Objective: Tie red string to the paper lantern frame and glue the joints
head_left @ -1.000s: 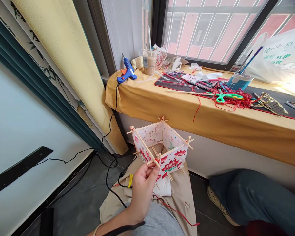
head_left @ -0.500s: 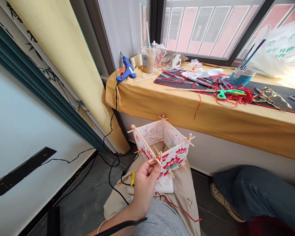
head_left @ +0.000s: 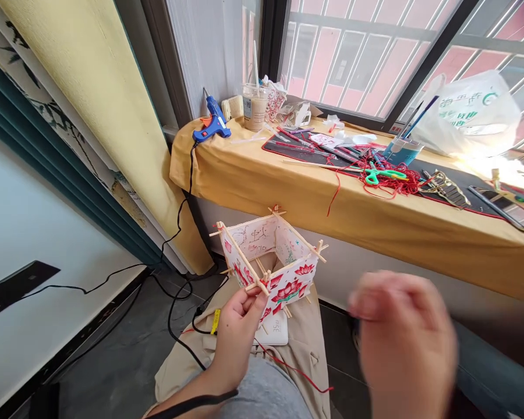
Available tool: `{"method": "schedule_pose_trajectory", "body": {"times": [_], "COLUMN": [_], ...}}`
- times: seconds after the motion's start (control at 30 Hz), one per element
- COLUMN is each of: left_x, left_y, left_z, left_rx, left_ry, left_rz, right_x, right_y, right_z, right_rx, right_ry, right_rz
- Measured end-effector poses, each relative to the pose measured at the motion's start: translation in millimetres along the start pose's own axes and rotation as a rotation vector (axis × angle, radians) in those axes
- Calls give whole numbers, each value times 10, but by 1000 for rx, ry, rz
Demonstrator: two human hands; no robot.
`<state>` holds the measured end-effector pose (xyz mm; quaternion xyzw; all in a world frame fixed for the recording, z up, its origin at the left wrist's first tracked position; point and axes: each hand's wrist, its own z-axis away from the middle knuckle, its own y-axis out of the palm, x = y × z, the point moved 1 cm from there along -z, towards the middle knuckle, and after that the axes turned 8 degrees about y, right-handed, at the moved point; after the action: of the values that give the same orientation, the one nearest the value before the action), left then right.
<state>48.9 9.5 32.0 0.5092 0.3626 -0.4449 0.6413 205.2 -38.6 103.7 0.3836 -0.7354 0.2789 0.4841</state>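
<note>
A narrow corner beside a barred window holds dark floor tiles and a sill draped in mustard-yellow cloth. Nearest, the left hand (head_left: 236,337) is clenched on the near corner of a square, open-topped lantern frame of pale wooden sticks (head_left: 290,288), pinching the crossed sticks so the frame stands clear of the lap and turned toward the wearer's view. The frame carries four white paper panels: the two nearer show red lotus flowers, while the two farther show faint sketches and green marks. To the right of the frame, the right hand (head_left: 402,343) is raised in the air, touching nothing, but it is too blurred to tell whether it is open or curled. Under the left hand, a beige cloth (head_left: 308,364) covers the lap and carries one white power bank (head_left: 273,329). One loose red string (head_left: 288,369) trails across the cloth, and one black cord with a yellow tag (head_left: 215,321) runs just left of the hand. Farther off, beyond both hands, the sill holds one blue hot glue gun (head_left: 212,122), one plastic cup of milky drink with a straw (head_left: 254,110), one pair of green-handled scissors (head_left: 384,173) in a tangle of red string (head_left: 402,186), and one white plastic bag (head_left: 467,113).
</note>
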Motion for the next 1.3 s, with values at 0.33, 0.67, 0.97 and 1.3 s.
{"method": "schedule_pose_trajectory", "body": {"times": [0.33,0.67,0.97,1.3], "left_x": [6,-14,-47,-37], "left_y": [13,29,24,-58], "left_z": [-3,-5,-48,-115], "left_rx": [14,10,57,51], "left_ry": [-2,-23,64,39], "left_rz": [48,82,-29,38], "right_x": [-220,-249,-696,-656], "right_y": [640,633,791,720], "right_z": [-176,-205,104,169], "right_rx": [561,600,105,301], "right_ry": [-696,-765,-197,-267], "right_rz": [958,868,432,359]}}
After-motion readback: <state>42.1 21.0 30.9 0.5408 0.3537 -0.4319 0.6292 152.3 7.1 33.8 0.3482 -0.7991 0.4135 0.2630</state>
